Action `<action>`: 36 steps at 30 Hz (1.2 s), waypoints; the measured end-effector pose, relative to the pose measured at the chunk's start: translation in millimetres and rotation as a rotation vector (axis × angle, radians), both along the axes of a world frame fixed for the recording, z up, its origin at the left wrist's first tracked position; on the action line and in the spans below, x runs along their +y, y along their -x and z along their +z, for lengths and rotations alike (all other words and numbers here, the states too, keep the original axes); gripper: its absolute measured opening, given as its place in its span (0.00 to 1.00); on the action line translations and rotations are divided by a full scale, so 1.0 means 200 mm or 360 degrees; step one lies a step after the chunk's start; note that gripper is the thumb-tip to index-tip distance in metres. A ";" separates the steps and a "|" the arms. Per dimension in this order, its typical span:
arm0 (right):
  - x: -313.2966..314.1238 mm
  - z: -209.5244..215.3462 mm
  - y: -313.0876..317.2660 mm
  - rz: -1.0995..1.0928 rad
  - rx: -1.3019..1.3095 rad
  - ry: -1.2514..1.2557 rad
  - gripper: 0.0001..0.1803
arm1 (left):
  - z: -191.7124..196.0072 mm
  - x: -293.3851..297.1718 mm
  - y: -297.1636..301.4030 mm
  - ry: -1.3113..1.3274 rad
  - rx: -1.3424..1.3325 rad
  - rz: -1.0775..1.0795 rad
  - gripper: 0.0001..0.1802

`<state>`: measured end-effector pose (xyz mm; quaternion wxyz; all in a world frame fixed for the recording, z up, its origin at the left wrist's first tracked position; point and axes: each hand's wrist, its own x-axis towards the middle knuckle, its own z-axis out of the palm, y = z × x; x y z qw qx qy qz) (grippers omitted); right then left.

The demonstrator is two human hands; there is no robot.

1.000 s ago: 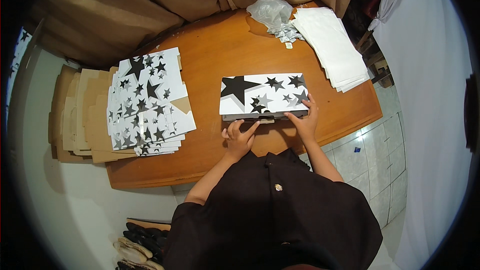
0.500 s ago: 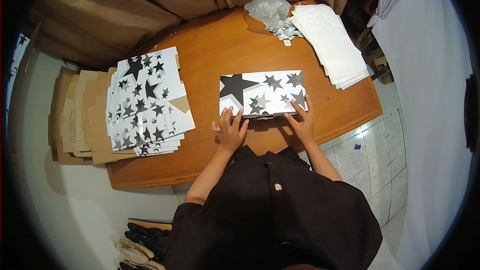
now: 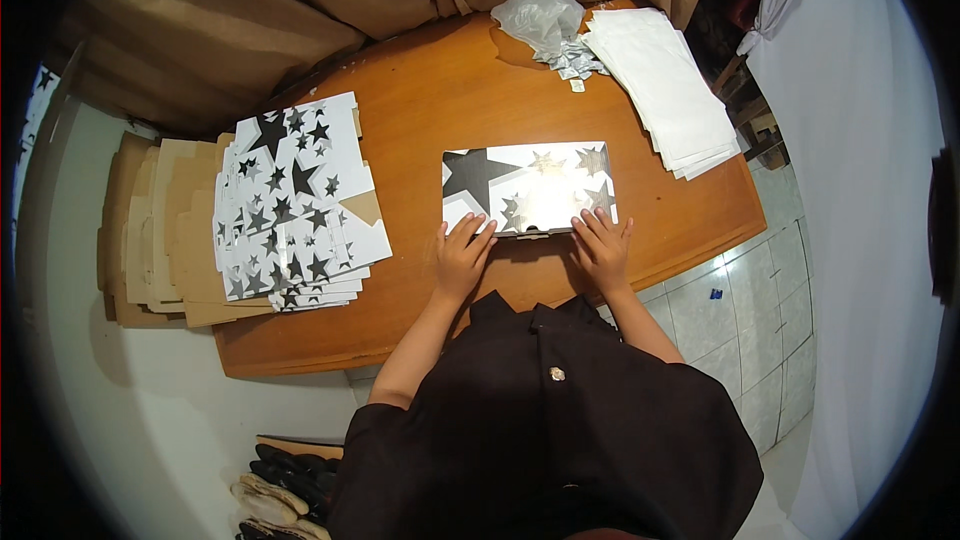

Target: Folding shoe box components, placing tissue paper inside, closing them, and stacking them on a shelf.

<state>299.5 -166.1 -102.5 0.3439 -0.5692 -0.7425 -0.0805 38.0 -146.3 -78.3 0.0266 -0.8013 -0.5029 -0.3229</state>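
In the head view, a flat rectangular white cardboard box printed with black stars (image 3: 528, 188) is seen lying on the round brown wooden table (image 3: 450, 90), just beyond both hands. The left hand (image 3: 461, 258) and the right hand (image 3: 603, 247) are laid flat at the box's near edge, fingers spread and fingertips touching it; nothing is pinched. The box's long axis runs left to right across the table. Glare washes out part of its top, and its near side wall is hidden by the fingers.
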 end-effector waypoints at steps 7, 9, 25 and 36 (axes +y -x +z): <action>0.07 0.01 0.02 0.0105 0.0314 0.0000 0.13 | -0.06 0.01 -0.01 0.0016 -0.0146 0.0032 0.15; 0.05 0.09 0.06 0.0196 0.0314 0.0039 0.13 | -0.06 0.01 -0.01 0.0020 -0.0134 0.0031 0.14; 0.08 0.09 0.22 0.0362 0.0147 -0.0158 0.13 | -0.06 0.02 -0.02 0.0051 -0.0156 0.0060 0.14; 0.13 0.16 0.20 0.0546 -0.0095 -0.0044 0.11 | -0.03 0.02 -0.05 0.0081 -0.0213 0.0091 0.15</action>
